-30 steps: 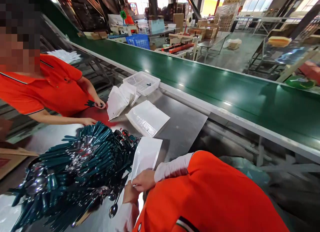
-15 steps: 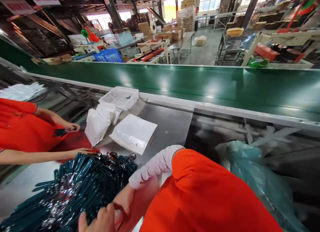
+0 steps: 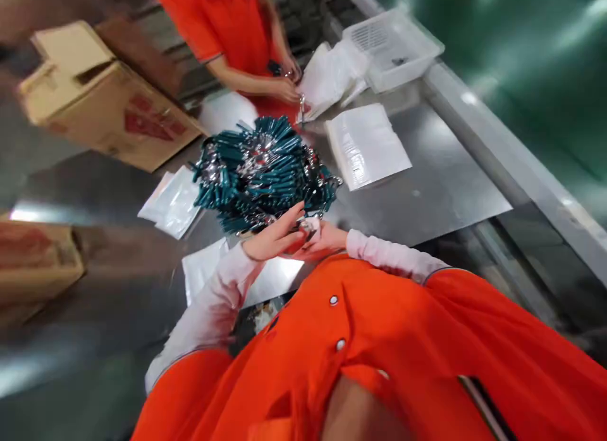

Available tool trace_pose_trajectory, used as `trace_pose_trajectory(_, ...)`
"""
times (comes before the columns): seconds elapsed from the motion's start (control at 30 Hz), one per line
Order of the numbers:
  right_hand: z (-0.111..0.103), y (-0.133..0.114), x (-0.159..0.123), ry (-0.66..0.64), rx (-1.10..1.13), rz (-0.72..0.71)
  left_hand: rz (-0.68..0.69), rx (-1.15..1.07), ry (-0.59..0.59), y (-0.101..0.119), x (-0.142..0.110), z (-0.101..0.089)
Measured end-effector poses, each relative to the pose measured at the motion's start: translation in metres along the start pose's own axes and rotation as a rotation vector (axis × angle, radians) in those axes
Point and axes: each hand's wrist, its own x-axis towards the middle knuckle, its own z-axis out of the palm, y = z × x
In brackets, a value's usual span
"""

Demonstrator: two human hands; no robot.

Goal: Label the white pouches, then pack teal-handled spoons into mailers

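Note:
My left hand [image 3: 271, 240] and my right hand [image 3: 326, 237] meet at the near edge of a heap of teal-handled metal cutlery [image 3: 260, 169] on the steel table [image 3: 446, 188]. Both hands pinch a small shiny item [image 3: 307, 226] between them. Motion blur keeps me from making out what it is. Both my arms wear pale sleeves under an orange shirt. A flat white bag [image 3: 208, 278] lies under my left forearm.
A co-worker in orange [image 3: 227, 23] works at the far side with hands [image 3: 286, 86] by loose white bags [image 3: 327, 74]. A stack of white bags [image 3: 367, 143], a white basket [image 3: 393, 45], more bags [image 3: 171, 200], cardboard boxes [image 3: 109, 99] [image 3: 38, 257] and a green conveyor [image 3: 531, 68] surround the heap.
The view has swung sharply down and round. My hands have moved from the white bag to the near edge of the cutlery heap and closed together on a small shiny item.

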Motion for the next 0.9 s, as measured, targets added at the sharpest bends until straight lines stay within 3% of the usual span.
trace_pose_trajectory(0.13,-0.025,0.021,0.000,0.030,-0.165,0.122,-0.341,0.187,-0.040,-0.022,-0.003,0.028)
trace_pose_trajectory(0.27,-0.046,0.030,0.001,0.062,-0.462,0.045,-0.550,0.381,0.184,-0.026,-0.003,0.045)
trace_pose_trajectory(0.37,-0.052,0.033,0.004,0.069,-0.568,-0.013,-0.489,0.259,0.188,-0.031,-0.005,0.042)
trace_pose_trajectory(0.53,-0.050,0.030,0.002,0.122,-0.447,-0.003,-0.290,0.001,0.232,-0.035,-0.011,0.034)
trace_pose_trajectory(0.77,-0.036,0.032,0.001,0.182,-0.432,0.011,-0.513,0.341,0.301,-0.026,0.007,0.054)
trace_pose_trajectory(0.9,-0.030,0.041,0.003,0.309,-0.365,0.004,-0.349,0.304,0.418,-0.017,0.007,0.041)
